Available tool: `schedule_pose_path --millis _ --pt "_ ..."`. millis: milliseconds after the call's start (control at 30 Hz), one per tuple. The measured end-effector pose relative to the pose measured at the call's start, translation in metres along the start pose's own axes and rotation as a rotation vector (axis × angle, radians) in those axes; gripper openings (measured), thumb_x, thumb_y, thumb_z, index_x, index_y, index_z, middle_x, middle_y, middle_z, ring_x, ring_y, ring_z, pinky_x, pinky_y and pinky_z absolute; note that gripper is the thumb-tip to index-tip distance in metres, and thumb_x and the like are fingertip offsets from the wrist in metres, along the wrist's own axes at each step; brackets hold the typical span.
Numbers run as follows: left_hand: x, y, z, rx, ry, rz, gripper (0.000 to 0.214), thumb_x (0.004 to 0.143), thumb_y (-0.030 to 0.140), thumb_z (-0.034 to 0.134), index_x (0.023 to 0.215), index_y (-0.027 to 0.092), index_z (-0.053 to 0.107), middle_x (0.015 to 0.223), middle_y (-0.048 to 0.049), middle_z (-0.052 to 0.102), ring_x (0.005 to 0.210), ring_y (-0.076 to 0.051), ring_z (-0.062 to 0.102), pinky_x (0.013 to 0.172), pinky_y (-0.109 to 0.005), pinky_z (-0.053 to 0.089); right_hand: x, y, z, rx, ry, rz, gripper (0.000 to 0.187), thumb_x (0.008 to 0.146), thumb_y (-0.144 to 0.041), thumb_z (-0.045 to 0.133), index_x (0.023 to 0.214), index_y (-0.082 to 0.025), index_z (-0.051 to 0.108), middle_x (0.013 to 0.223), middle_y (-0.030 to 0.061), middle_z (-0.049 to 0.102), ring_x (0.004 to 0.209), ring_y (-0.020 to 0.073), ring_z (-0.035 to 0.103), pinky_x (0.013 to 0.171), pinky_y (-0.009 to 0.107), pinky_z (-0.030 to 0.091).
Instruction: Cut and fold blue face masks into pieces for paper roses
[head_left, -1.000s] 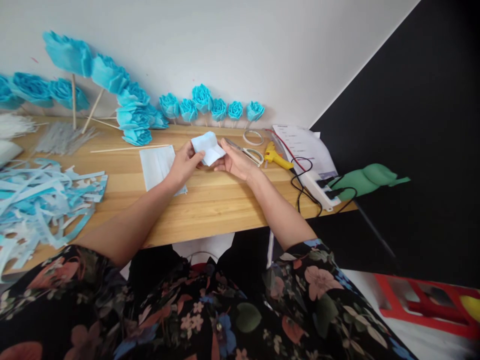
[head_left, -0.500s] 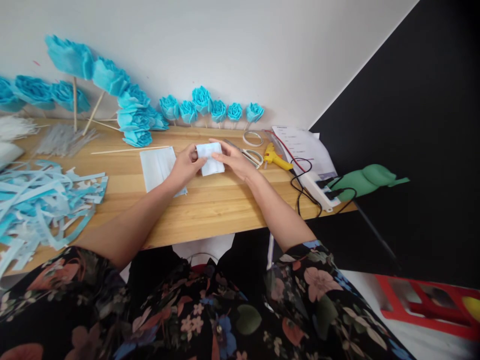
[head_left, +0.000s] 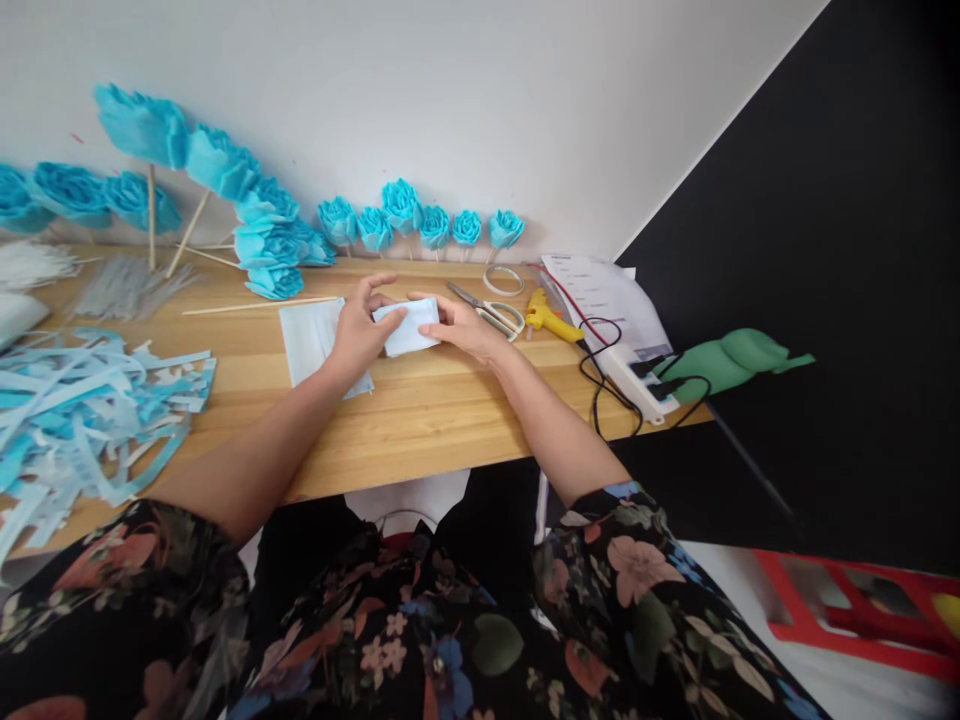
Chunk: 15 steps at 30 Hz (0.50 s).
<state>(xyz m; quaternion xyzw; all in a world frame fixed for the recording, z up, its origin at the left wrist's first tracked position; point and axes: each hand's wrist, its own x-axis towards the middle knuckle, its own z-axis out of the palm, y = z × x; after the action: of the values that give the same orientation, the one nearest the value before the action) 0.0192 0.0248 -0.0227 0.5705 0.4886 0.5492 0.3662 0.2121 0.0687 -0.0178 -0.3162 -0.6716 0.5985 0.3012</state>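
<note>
Sheet [head_left: 412, 337], pale blue, folded, held between left hand [head_left: 359, 328], index finger raised, and right hand [head_left: 463, 330], thumbs on top; scissors [head_left: 481, 304] adjacent.

Strips [head_left: 105, 400] lie left of the held sheet [head_left: 409, 338], scissors [head_left: 486, 309] and glue gun [head_left: 551, 319] right, flowers [head_left: 401, 206] behind.

The top [head_left: 330, 625] is black, printed with peach blossoms [head_left: 643, 568], blue flowers [head_left: 450, 675] and green leaves [head_left: 497, 640]. Its 2 loose sleeves, at 8 o'clock [head_left: 127, 580] and 5 o'clock [head_left: 622, 600], stop short of bare forearms and hands [head_left: 361, 325].
</note>
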Motion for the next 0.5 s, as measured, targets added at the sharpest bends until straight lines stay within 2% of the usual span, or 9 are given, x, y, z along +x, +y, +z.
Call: schedule_pose_path --millis 133,267,433,500 --pt "-0.0024 0.0024 0.0008 0.035 -0.016 0.023 0.053 0.078 0.029 0.072 0.129 0.023 0.056 0.083 0.001 0.068 0.048 -0.01 0.052 0.044 -0.022 0.038 -0.0004 -0.0013 0.0013 -0.01 0.028 0.0 0.071 0.073 -0.039 0.081 0.138 -0.02 0.06 0.138 0.0097 0.066 0.118 0.0237 0.066 0.103 0.038 0.054" --pt "-0.0027 0.0038 0.0018 0.014 0.001 0.058 0.052 0.078 0.03 0.072 0.127 0.021 0.057 0.08 0.0008 0.067 0.059 -0.013 0.059 0.053 -0.023 0.043 0.0016 0.0004 0.0009 -0.01 0.074 -0.008 0.066 0.071 -0.038 0.082 0.133 -0.02 0.063 0.13 0.0084 0.071 0.114 0.0238 0.067 0.099 0.038 0.056" --pt "-0.0006 -0.0015 0.0052 -0.071 -0.083 0.048 0.052 0.075 0.03 0.074 0.124 0.017 0.061 0.08 -0.0012 0.069 0.071 -0.016 0.064 0.066 -0.027 0.049 0.0002 -0.0036 0.0002 -0.087 0.262 -0.133 0.06 0.079 -0.042 0.075 0.135 -0.024 0.062 0.12 0.0053 0.072 0.11 0.0229 0.068 0.096 0.036 0.057" --pt "-0.0003 -0.0043 0.0063 -0.069 -0.119 0.042 0.044 0.074 0.031 0.074 0.116 0.017 0.066 0.082 -0.0023 0.07 0.073 -0.016 0.063 0.068 -0.028 0.05 -0.0037 -0.009 0.0013 -0.159 0.287 -0.168 0.061 0.082 -0.044 0.073 0.138 -0.026 0.06 0.117 0.0044 0.071 0.109 0.0232 0.067 0.095 0.036 0.057"
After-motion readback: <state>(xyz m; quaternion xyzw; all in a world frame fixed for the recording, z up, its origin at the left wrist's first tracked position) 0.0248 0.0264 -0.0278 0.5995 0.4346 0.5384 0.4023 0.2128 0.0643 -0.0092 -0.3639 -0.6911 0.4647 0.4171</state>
